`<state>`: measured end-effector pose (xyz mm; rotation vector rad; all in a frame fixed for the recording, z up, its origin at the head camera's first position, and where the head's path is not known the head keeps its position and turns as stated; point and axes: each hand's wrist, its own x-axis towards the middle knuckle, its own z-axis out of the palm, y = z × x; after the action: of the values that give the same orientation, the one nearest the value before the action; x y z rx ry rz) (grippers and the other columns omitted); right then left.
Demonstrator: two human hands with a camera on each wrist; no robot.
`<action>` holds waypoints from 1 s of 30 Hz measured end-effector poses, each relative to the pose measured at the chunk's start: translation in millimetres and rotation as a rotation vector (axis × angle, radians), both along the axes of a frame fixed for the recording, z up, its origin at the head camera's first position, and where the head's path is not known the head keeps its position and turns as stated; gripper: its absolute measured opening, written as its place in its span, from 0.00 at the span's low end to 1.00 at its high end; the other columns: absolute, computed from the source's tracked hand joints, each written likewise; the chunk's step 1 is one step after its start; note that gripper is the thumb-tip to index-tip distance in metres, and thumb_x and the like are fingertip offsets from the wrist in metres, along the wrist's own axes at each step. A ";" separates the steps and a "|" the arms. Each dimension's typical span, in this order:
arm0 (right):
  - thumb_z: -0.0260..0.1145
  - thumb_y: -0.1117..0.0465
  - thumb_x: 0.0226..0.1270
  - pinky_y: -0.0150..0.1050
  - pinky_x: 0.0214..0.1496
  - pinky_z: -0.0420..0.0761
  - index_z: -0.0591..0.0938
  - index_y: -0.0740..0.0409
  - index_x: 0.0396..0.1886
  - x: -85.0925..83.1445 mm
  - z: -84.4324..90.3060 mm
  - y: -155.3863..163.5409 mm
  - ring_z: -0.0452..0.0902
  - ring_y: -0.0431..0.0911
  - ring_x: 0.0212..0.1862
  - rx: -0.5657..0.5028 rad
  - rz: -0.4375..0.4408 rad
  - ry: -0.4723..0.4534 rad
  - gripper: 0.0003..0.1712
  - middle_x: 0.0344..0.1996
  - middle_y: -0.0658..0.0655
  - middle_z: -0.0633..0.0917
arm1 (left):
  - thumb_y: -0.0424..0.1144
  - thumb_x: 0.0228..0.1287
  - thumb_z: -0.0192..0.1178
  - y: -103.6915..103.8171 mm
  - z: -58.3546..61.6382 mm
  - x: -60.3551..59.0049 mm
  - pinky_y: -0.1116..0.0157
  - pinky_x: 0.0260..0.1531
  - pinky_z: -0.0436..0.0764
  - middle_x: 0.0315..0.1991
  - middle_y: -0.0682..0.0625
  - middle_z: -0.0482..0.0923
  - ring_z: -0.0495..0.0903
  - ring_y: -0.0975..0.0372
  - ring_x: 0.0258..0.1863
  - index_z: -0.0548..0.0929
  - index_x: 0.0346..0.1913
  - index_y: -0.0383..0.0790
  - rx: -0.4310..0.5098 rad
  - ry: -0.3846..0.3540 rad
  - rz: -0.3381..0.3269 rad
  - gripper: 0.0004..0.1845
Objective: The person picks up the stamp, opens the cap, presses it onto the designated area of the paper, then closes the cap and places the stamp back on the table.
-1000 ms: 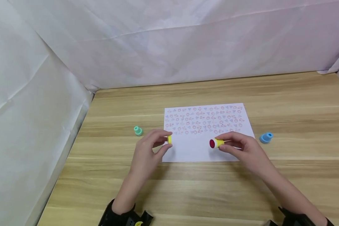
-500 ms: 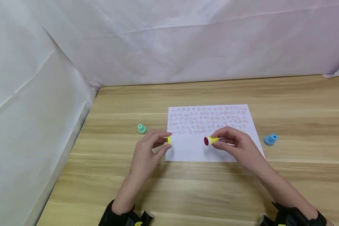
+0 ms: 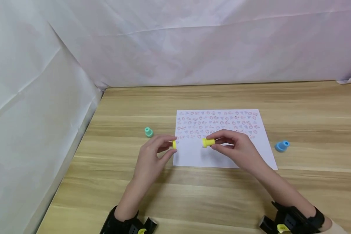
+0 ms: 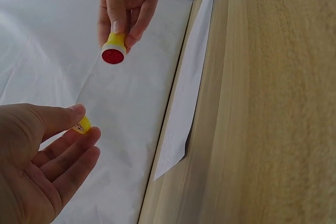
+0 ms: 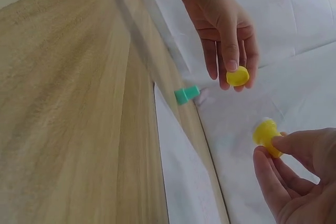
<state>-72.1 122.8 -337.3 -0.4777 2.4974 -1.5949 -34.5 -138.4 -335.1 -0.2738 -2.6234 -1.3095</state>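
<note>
My left hand (image 3: pixel 153 154) pinches a small round yellow cap (image 5: pixel 238 76) between thumb and fingers, above the paper's left edge. To its right, my right hand (image 3: pixel 237 148) grips a yellow stamp (image 3: pixel 208 142) by its narrow handle. The stamp's red face (image 4: pixel 113 56) shows in the left wrist view. In the head view that face points left, toward the cap, with a gap between the two. Below both hands lies a white sheet of paper (image 3: pixel 190 156), its upper part covered in rows of small red and blue printed marks.
A green stamp (image 3: pixel 149 132) stands on the wooden table (image 3: pixel 193 198) left of the paper. Right of the paper is a blue stamp (image 3: pixel 282 146). White cloth (image 3: pixel 175 55) hangs behind the table and along its left side.
My right hand has moved left with the yellow stamp, closing in on the cap, and the stamp has turned so its red face no longer shows in the head view. My left hand stays nearly still.
</note>
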 end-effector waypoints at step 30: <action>0.75 0.63 0.59 0.34 0.38 0.86 0.88 0.56 0.38 -27.1 2.4 -78.1 0.81 0.40 0.33 0.478 0.105 0.396 0.07 0.34 0.50 0.89 | 0.32 0.57 0.72 -8.8 -0.6 -0.9 0.68 0.46 0.88 0.46 0.51 0.84 0.87 0.60 0.44 0.86 0.50 0.43 -0.004 -0.010 0.024 0.17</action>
<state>-99.2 44.7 -334.9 -0.8987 2.9455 -0.8788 -35.5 -147.2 -335.8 -0.2367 -2.6293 -1.3022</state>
